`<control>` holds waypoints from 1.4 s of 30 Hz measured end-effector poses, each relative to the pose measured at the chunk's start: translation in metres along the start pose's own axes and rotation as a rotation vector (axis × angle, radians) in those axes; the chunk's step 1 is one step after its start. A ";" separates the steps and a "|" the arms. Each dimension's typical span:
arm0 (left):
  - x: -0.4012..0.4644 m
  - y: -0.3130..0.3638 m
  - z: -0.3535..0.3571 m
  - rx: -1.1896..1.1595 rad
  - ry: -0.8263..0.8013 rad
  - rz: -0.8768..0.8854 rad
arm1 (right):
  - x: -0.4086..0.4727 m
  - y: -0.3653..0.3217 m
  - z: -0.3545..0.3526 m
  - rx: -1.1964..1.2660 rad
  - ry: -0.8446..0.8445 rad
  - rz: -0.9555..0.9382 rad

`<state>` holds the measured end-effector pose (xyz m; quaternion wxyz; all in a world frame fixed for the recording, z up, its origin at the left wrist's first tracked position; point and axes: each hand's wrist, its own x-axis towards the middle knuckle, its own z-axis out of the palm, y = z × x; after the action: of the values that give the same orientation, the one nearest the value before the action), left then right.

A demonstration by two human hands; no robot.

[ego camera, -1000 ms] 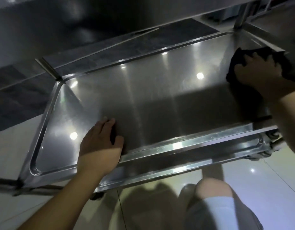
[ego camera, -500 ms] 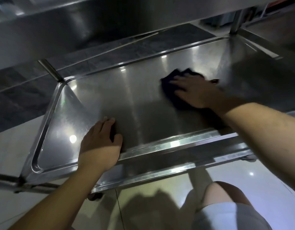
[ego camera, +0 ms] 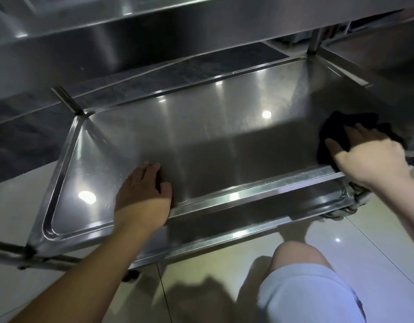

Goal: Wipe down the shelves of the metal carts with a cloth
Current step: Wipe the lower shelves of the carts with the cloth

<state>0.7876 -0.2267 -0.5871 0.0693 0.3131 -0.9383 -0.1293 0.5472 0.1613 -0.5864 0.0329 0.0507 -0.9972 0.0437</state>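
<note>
In the head view, the lower shelf (ego camera: 224,141) of a metal cart is being wiped: a dark cloth (ego camera: 336,131) is being pressed flat against the shelf near its right end by the right hand (ego camera: 366,155), whose fingers are being kept extended over the fabric rather than curled round it, most likely so that a broad patch of cloth is being kept in contact with the steel. The left hand (ego camera: 143,194) is being rested palm down over the front rim (ego camera: 248,194) of the shelf, fingers straight and holding nothing; it is probably being used to steady the cart, which stands on castors (ego camera: 355,201), and to brace the crouched body, as a bent knee (ego camera: 294,257) is being shown below. The shelf is a shallow brushed-steel tray with a raised lip and rounded corners, and ceiling lights are being reflected in it as bright spots. The upper shelf (ego camera: 201,26) is being seen from beneath, across the top of the view. The cart is being stood on glossy pale floor tiles (ego camera: 376,241), with a dark mat (ego camera: 178,68) lying beyond its far edge.
</note>
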 end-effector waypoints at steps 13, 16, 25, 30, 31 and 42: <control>0.000 -0.004 0.002 -0.017 0.050 0.070 | -0.172 -0.198 -0.005 0.449 0.193 -0.532; 0.003 -0.007 0.003 -0.038 0.066 0.098 | -0.176 -0.220 -0.025 0.643 -0.016 -0.446; -0.005 -0.014 0.004 -0.286 0.223 0.215 | -0.225 -0.205 -0.015 0.792 -0.337 -0.400; -0.009 -0.014 -0.003 -0.395 0.233 0.257 | -0.221 -0.219 0.029 0.742 -0.597 -0.322; -0.011 -0.014 -0.005 -0.408 0.234 0.277 | -0.217 -0.223 0.037 0.724 -0.627 -0.309; -0.061 -0.028 -0.023 -0.499 0.113 0.701 | -0.186 -0.273 0.086 0.722 -0.834 -0.171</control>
<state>0.8573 -0.2162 -0.5760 0.2337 -0.0442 -0.9226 -0.3037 0.7554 -0.0992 -0.6621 -0.3803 0.1525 -0.8398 0.3561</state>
